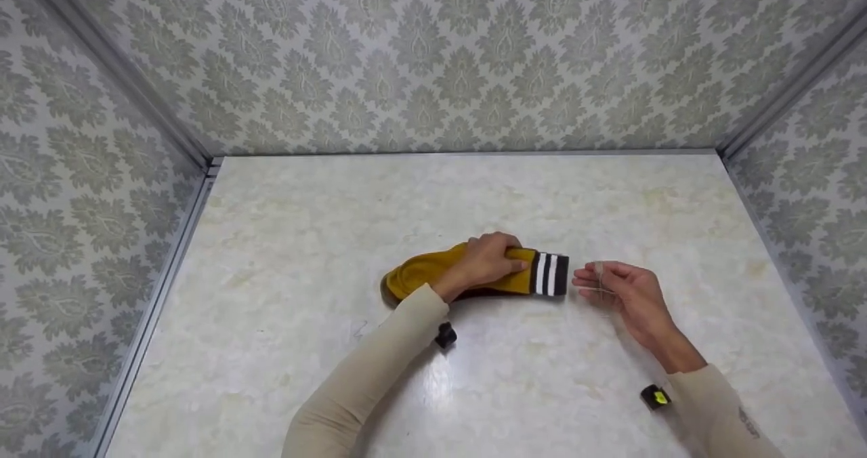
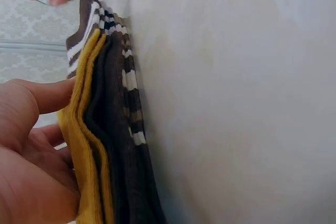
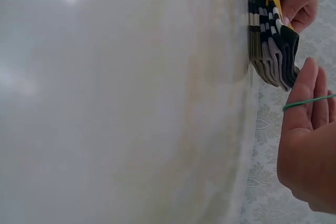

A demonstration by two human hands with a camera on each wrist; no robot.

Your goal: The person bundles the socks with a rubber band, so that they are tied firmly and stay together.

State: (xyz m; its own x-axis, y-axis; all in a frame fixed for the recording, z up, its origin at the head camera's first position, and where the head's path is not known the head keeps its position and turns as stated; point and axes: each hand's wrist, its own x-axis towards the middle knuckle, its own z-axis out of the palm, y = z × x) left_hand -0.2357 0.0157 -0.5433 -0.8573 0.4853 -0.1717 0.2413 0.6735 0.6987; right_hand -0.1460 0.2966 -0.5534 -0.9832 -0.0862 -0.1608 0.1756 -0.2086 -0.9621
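A flat stack of socks (image 1: 427, 268) lies on the table, mustard yellow on top, with dark layers under it. Their cuffs, striped black and white, point right. My left hand (image 1: 486, 261) grips the stack from above near the cuffs; in the left wrist view its thumb presses the yellow sock (image 2: 86, 145). Just right of the cuff ends is my right hand (image 1: 637, 299), apart from the socks. A thin green rubber band (image 3: 304, 102) loops round its extended fingers. Several layered cuffs (image 3: 268, 40) show edge-on in the right wrist view.
The table (image 1: 325, 200) has a pale marbled top. Patterned walls (image 1: 460, 58) with grey metal edging stand behind it and at both sides. One small black block (image 1: 446, 336) sits beside the left sleeve, and another with a yellow-green patch (image 1: 656, 397) beside the right sleeve.
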